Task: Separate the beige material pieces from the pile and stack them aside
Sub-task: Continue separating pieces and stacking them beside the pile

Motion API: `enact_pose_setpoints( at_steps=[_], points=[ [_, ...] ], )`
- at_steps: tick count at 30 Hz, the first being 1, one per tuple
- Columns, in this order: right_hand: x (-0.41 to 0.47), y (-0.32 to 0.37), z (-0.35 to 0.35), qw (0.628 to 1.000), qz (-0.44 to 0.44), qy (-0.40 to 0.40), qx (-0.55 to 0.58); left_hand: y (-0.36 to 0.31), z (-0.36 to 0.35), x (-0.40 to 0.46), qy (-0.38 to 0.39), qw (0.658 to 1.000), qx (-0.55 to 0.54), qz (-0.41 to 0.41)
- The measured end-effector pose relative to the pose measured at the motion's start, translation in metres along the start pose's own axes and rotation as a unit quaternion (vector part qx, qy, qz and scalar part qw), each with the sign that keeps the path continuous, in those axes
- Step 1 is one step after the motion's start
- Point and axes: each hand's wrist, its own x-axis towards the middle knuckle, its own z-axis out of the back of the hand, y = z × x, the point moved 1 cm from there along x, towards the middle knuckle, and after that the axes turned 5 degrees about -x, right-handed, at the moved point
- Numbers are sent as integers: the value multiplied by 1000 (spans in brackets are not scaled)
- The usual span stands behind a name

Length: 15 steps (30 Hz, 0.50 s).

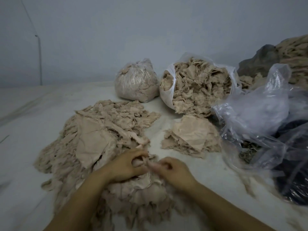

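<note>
Separation step in hand. A beige piece (146,161) is pinched between left hand (128,165) and right hand (173,170), fingers curled, above the near edge of the pile (93,139). Next move, as judged: piece to be peeled free and laid on the stack (191,137), right of the pile.

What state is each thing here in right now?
left hand: fingers pinching a beige piece
right hand: fingers pinching the same piece
big pile: spread loose
small stack: set aside, flat
tied bag: closed
open bag: full, tipped over
clear bag: crumpled
</note>
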Motion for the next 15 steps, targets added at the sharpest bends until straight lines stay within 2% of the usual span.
enact_pose_setpoints(
  at_steps=[2, 4, 6, 8, 9, 10, 12, 13, 15],
  points=[
    [-6, 4, -22, 999, -7, 41, 3, 1, -1, 0, -18, 1000, 18, -2],
    [-6, 6, -17, 999, 1, 26, 29, 0, 3, -2, -111, 993, 45, -13],
    [-5, 5, -5, 999, 8, -5, 40, 4, 8, -5, -230, 972, 56, -14],
    [-5, 5, 5, 998, 16, -14, 51, 1, 8, -9, -274, 959, 25, -60],
    [-6, 5, 7, 999, 11, 6, 52, -5, 5, -11, -242, 966, -7, -96],
    [-7, 4, 6, 999, -1, 43, 28, -9, -2, -11, -173, 977, -24, -121],
    [-12, -1, 0, 992, -2, 99, -77, -7, -19, -9, -25, 991, 51, -125],
    [-14, -4, -2, 990, 10, 92, -111, 1, -24, -8, -1, 988, 101, -119],
    [-18, -9, 3, 993, 16, 36, -109, 15, -24, -9, -54, 986, 123, -94]
  ],
)
